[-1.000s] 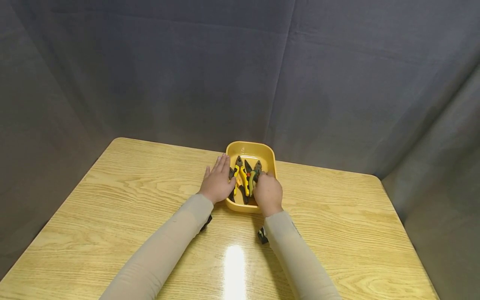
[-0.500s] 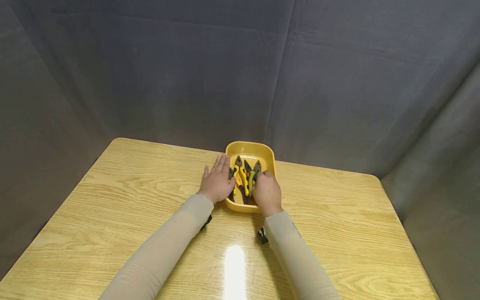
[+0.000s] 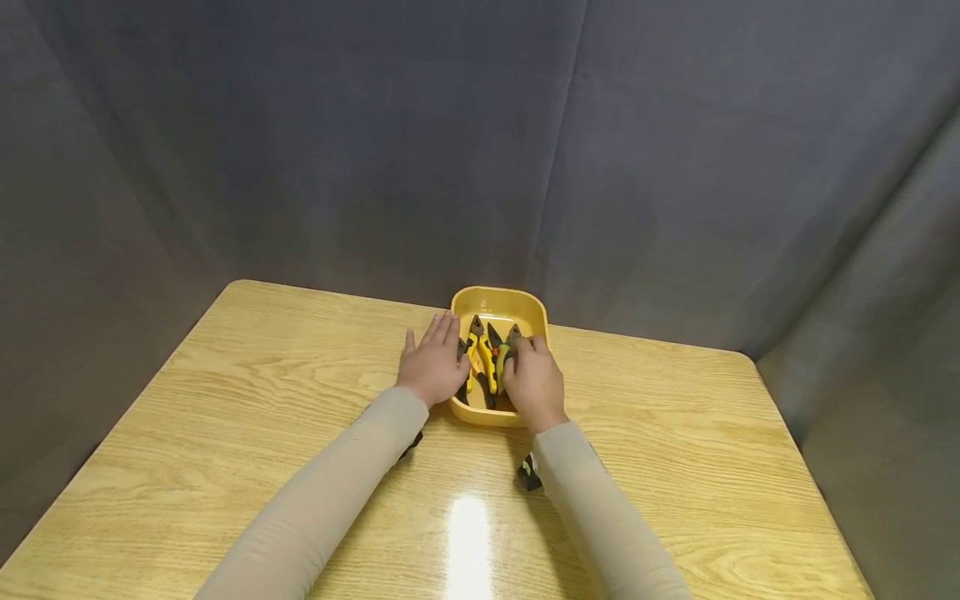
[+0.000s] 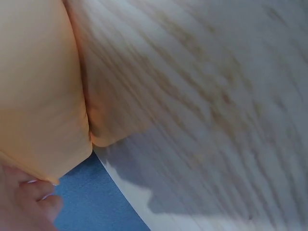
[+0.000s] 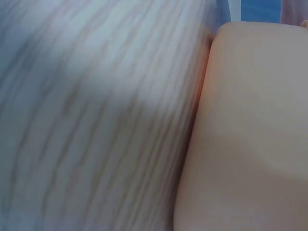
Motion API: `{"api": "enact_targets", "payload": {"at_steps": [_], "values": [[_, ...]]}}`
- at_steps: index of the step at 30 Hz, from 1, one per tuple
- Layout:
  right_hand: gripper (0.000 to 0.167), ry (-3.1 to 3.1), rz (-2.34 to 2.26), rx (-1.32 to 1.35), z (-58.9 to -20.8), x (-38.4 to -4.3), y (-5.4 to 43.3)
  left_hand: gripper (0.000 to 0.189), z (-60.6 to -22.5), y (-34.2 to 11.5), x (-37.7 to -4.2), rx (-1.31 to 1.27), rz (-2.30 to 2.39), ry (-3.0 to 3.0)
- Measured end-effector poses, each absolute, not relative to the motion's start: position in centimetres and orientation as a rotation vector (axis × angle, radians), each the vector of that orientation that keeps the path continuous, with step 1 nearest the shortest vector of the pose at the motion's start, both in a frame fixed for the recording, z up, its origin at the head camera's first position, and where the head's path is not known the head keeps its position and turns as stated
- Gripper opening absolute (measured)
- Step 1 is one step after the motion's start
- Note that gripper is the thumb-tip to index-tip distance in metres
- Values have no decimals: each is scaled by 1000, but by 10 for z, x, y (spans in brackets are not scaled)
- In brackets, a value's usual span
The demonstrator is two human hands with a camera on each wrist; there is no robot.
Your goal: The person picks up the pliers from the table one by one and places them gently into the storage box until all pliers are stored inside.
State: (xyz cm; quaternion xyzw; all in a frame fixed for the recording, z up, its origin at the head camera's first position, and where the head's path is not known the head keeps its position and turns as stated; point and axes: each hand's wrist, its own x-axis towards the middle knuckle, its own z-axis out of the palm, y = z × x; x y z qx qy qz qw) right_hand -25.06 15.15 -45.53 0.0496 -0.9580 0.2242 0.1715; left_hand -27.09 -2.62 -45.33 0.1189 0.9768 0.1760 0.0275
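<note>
A yellow box (image 3: 497, 289) holds several pliers near the table's far edge. My left hand (image 3: 433, 364) rests against its left rim with the fingers straight. Inside the right half, my right hand (image 3: 537, 383) curls over green-handled pliers (image 3: 503, 360), hiding part of them. Left of these lie pliers with yellow and black handles (image 3: 487, 358), and dark handles (image 3: 486, 392) show lower down. In the left wrist view, fingers (image 4: 33, 195) touch the box's outer wall (image 4: 38, 86). The right wrist view shows mostly the box wall (image 5: 245, 120); what the fingers hold is hidden there.
The wooden table (image 3: 675, 433) spreads out on both sides of the box. A dark grey curtain (image 3: 360, 167) hangs behind it and at the sides. A dark device (image 3: 529, 472) shows under my right wrist.
My right hand has shifted slightly, and its fingers look a little more spread over the green-handled pliers. The left hand stays in place on the rim. The head view tilts a little.
</note>
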Motion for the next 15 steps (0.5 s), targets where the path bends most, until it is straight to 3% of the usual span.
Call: {"api": "enact_targets", "payload": {"at_steps": [8, 15], "values": [[18, -2637, 792, 171, -464, -252, 159, 66, -464, -27, -273, 347, 558, 3019], [19, -2589, 800, 382, -469, -253, 178, 61, -464, -34, -271, 355, 529, 3048]]}}
